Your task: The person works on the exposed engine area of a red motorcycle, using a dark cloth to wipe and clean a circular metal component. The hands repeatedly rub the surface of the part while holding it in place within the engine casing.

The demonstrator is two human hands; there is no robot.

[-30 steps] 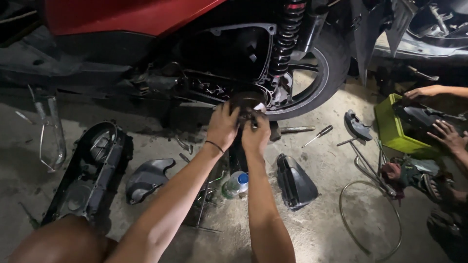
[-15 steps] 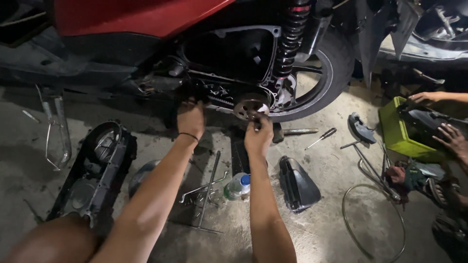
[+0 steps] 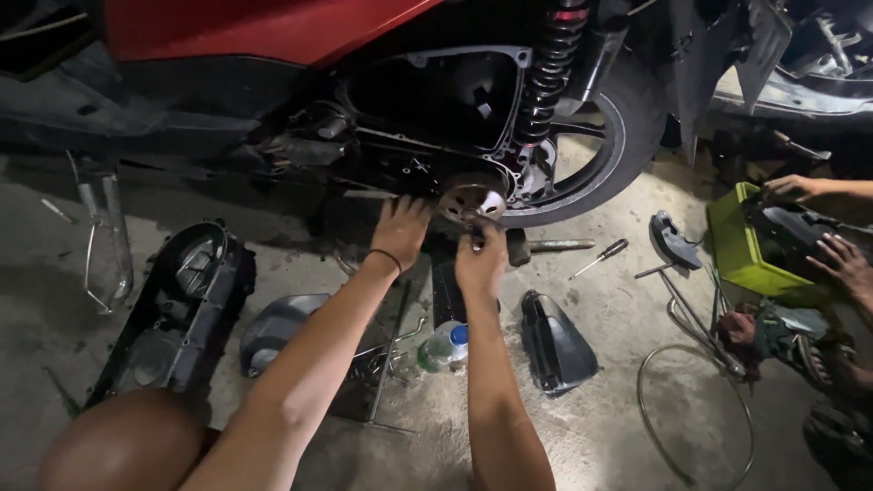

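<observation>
Nearest the camera, a bare knee [image 3: 123, 445] sits at the floor's near left corner, and both forearms reach away from it over the concrete floor [image 3: 600, 427]. Between the arms lie a clear plastic bottle [image 3: 443, 345] with a blue cap and a few long metal tools [image 3: 391, 355]. Left of them rests a black engine cover [image 3: 173, 309], with a smaller grey cover [image 3: 277, 327] beside it; right of the arms lies a dark plastic part [image 3: 555, 345], then a loop of cable [image 3: 696, 409].

Farther on, the left hand [image 3: 400, 232], a black band at its wrist, presses spread fingers against the dark underside of the engine case. The right hand [image 3: 480, 259] reaches up to the round metal clutch drum [image 3: 471, 198], its fingers bunched narrowly at the drum's lower edge; whether they pinch something small cannot be told. The drum sits on the red scooter [image 3: 273, 27], just left of the rear wheel [image 3: 609, 155] and below the shock spring [image 3: 555, 64].

A screwdriver [image 3: 600, 257] lies near the wheel. At the far right, another person's hands [image 3: 841, 264] rest on a green box [image 3: 741, 245].
</observation>
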